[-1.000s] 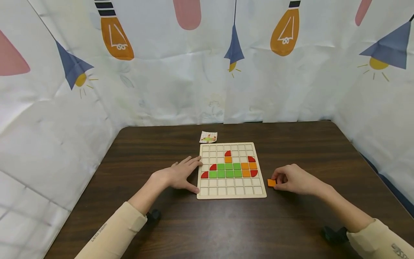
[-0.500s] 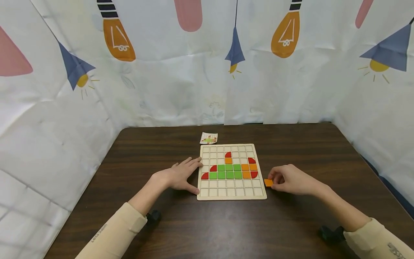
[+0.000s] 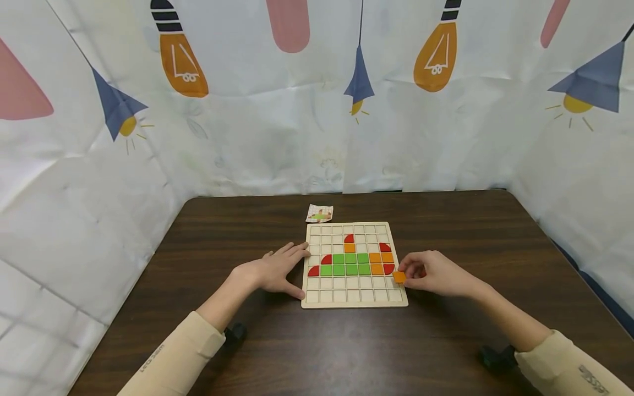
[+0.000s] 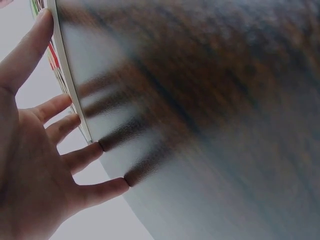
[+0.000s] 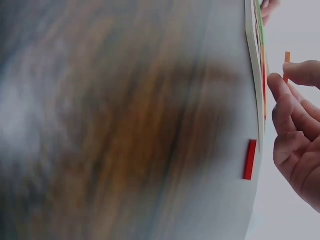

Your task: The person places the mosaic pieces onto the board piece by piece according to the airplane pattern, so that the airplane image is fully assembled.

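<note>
My right hand point(image 3: 436, 273) pinches an orange square tile point(image 3: 399, 276) between thumb and fingers, over the right edge of a pale wooden grid board point(image 3: 346, 297). In the right wrist view the same tile point(image 5: 287, 56) appears edge-on at the fingertips, raised from the board. Spread out at the board's left edge, my left hand point(image 3: 273, 271) touches its frame with thumb and fingertips. Green square tiles point(image 3: 351, 264), orange square tiles point(image 3: 376, 269) and red quarter-round tiles point(image 3: 313, 271) lie in the grid cells.
A red tile point(image 5: 250, 160) lies on the table beside the board, mostly hidden under my right hand in the head view. Behind the board's far left corner is a small printed card point(image 3: 319, 213). Patterned white cloth point(image 3: 277, 143) hangs around the dark wooden table point(image 3: 317, 352).
My right hand has moved left with the orange tile, from the table beside the board to over its right edge. The left hand has stayed at the board's left side.
</note>
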`<state>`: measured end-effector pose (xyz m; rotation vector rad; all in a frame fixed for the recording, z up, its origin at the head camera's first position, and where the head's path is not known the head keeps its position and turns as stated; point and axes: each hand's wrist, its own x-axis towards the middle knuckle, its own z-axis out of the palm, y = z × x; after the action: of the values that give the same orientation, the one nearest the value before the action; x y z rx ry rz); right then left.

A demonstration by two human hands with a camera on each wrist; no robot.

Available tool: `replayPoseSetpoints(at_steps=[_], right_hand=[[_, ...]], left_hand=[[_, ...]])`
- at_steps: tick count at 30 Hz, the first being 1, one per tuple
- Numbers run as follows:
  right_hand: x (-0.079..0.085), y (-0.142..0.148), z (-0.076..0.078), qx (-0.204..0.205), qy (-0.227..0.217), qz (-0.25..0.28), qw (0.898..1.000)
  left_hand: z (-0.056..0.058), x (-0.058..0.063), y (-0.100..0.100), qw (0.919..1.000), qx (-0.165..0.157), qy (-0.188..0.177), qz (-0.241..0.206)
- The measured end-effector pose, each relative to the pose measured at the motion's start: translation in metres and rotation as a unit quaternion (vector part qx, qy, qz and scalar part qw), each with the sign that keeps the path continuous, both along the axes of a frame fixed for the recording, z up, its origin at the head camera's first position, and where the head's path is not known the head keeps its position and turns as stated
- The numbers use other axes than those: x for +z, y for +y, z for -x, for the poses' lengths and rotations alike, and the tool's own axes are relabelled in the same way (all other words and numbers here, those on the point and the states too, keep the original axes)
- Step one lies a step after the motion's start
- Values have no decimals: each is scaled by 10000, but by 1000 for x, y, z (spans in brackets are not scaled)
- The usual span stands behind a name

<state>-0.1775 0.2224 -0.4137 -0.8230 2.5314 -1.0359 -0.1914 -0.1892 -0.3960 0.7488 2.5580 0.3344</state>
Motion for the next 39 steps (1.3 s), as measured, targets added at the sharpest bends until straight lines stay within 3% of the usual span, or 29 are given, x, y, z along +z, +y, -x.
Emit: replayPoseSetpoints(at_steps=[15, 23, 39], right_hand=[[1, -32, 0, -93, 490, 148, 9986], [4, -50, 1, 96, 496, 74, 9987], [-5, -82, 2, 399, 445, 152, 9981]], left_hand=[[1, 1, 1, 10000, 33, 4, 61], [0, 1, 1, 10000, 16, -39, 51], [0, 1, 1, 10000, 6, -32, 49]])
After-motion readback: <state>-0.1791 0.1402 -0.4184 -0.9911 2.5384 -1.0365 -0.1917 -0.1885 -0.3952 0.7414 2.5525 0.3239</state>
